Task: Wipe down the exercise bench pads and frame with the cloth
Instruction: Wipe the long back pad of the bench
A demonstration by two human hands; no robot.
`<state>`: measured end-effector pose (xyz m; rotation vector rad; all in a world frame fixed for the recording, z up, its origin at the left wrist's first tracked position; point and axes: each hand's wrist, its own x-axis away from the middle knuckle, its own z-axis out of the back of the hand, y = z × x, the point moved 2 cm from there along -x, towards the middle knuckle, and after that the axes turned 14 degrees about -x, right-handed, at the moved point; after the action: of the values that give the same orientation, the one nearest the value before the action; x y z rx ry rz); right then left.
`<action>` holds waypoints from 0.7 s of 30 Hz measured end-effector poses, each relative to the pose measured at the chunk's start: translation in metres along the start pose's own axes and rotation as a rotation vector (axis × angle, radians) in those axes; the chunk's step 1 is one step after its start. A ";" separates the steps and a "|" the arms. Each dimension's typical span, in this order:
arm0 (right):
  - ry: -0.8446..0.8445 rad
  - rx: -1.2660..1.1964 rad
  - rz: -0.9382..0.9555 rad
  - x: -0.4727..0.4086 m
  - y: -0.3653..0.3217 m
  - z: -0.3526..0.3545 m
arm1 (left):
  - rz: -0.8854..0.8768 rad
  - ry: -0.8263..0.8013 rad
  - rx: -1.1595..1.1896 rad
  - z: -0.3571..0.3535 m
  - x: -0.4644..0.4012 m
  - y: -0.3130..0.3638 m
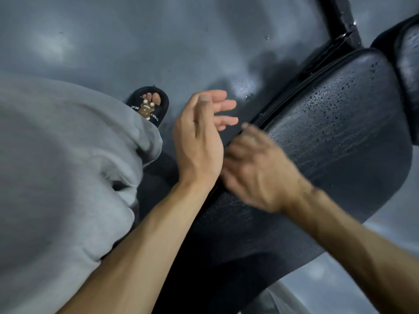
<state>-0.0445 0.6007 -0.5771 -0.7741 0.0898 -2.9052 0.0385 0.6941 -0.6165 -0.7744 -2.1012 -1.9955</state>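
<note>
At the far left, grey trousers (63,166) fill the near side, with a foot in a black slipper (148,105) on the grey floor (158,41) beyond. Next comes the left hand (199,141), raised over the floor just beside the bench; its grip is loose, fingers straight and spread, holding nothing. Touching it on the right is the right hand (256,171), blurred, at the left edge of the seat pad (340,132); whether its grip is closed on anything I cannot tell. The cloth is not visible. The seat pad runs from near centre to far right, black, textured, beaded with water drops. A second pad (408,71) sits at the far right edge, and the black frame (342,21) rises beyond. The vinyl looks firm and probably slippery while wet; a soft cloth would best be bunched in the palm and pressed flat along the pad.
</note>
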 end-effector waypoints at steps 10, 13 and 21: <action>0.089 0.136 -0.289 -0.019 0.099 0.047 | 0.000 -0.024 -0.020 0.000 0.005 0.001; 0.108 0.098 -0.327 -0.019 0.093 0.049 | -0.001 -0.032 -0.023 -0.001 0.006 0.002; -0.129 0.013 0.031 -0.015 0.000 -0.001 | -0.009 -0.033 -0.025 -0.003 0.006 0.000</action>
<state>-0.0322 0.6029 -0.5852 -0.9462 0.0684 -2.8151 0.0325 0.6930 -0.6131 -0.8089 -2.1055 -2.0311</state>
